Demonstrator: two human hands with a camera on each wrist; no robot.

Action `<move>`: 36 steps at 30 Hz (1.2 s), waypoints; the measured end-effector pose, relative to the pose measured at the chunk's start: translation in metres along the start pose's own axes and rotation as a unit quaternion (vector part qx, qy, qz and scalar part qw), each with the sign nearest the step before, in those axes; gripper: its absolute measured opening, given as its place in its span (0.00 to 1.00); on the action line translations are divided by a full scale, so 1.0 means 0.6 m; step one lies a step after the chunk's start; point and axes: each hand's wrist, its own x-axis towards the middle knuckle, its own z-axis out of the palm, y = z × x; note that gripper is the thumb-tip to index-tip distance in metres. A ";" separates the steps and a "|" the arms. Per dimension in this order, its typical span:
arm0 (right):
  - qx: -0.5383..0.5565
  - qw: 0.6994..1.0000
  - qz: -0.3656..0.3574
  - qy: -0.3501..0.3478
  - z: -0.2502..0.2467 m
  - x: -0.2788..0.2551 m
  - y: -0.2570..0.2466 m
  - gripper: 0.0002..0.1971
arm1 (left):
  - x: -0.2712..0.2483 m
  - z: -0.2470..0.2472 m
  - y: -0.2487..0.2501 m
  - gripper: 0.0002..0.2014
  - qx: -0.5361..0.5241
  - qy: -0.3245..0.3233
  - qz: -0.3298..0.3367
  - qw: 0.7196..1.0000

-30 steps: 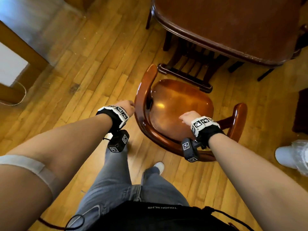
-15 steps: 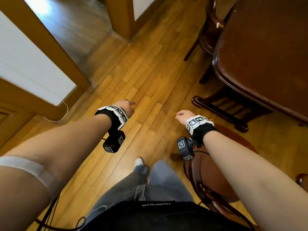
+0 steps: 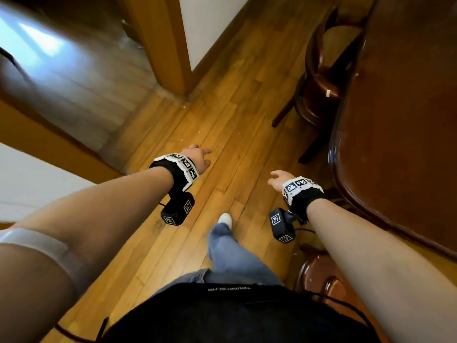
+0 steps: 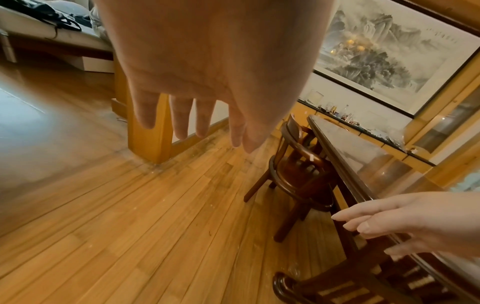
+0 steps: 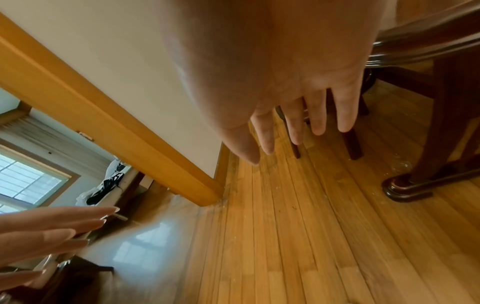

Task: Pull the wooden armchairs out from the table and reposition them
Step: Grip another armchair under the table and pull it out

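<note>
A dark wooden armchair [image 3: 317,80] stands tucked against the long side of the dark wooden table [image 3: 400,115], ahead and to my right; the left wrist view shows its curved back rail [image 4: 298,144] and legs. A second armchair [image 3: 308,271] shows partly at the lower right, under my right forearm. My left hand [image 3: 200,158] and right hand [image 3: 278,178] hover over the floor, apart from both chairs. Both hold nothing, with the fingers [image 4: 182,123] of the left and the fingers [image 5: 319,115] of the right stretched out straight.
A wooden wall post [image 3: 160,45] and white wall stand ahead on the left, with a doorway to a shinier floor [image 3: 61,78] beyond. The table's foot [image 5: 405,189] rests on the plank floor near my right hand. My leg and shoe [image 3: 225,220] are mid-frame.
Both hands have left the first armchair's back rail and now hang free. My view has swung left, so that chair sits at the lower right and another armchair appears ahead.
</note>
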 end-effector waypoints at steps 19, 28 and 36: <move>0.057 0.992 0.082 0.073 -0.447 0.465 -0.274 0.26 | 0.603 -0.481 0.094 0.25 0.104 -0.018 0.089 0.990; 0.212 0.941 0.228 0.134 -0.629 0.580 -0.263 0.29 | 0.860 -0.665 0.300 0.26 0.192 -0.038 0.247 0.949; 0.308 0.893 0.304 0.125 -0.708 0.708 -0.176 0.29 | 1.030 -0.706 0.536 0.25 0.286 -0.030 0.350 0.892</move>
